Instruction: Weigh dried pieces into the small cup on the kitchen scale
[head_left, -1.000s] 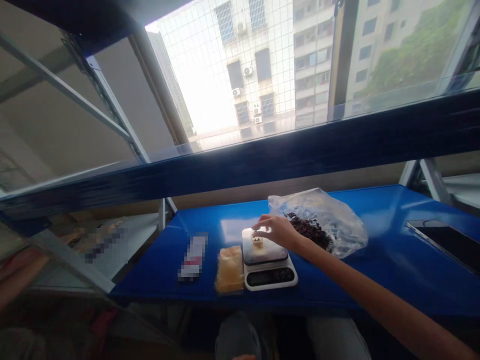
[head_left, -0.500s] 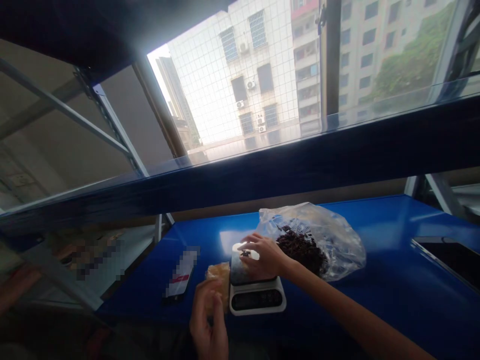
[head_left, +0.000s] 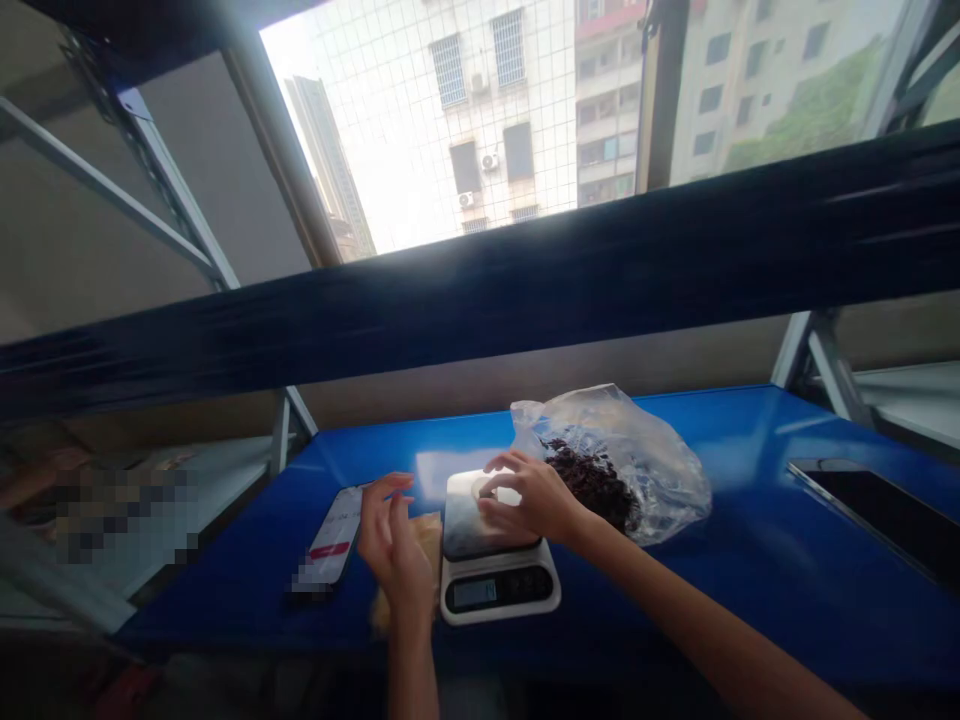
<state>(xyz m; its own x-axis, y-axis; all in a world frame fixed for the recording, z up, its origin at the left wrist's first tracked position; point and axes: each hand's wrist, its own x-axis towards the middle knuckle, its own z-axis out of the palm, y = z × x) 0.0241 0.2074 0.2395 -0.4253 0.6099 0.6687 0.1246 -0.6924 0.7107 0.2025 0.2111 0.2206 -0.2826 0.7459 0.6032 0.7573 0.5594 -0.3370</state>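
Observation:
A white kitchen scale (head_left: 559,590) with a shiny metal pan sits on the blue table. Its display is lit, with digits too small to read surely. My right hand (head_left: 536,495) is over the pan, fingers curled around a small bit of dark dried pieces (head_left: 487,492), partly hidden by the fingers. Behind it, a clear plastic bag (head_left: 671,470) holds a heap of the same dark, leaf-like pieces. My left hand (head_left: 394,545) hovers left of the scale, empty, fingers bent and apart. It partly covers a yellowish-tan packet (head_left: 429,540) beside the scale.
A phone (head_left: 334,535) with a lit screen lies to the left on the blue table (head_left: 735,600). At the right is a dark tablet-like device (head_left: 870,515). A dark blue shelf beam (head_left: 480,310) crosses above the table, before a window.
My left hand has risen from the packet and moved slightly left, its fingers opening. My right hand stays over the pan. The scale's display now shows digits. The view has tilted down.

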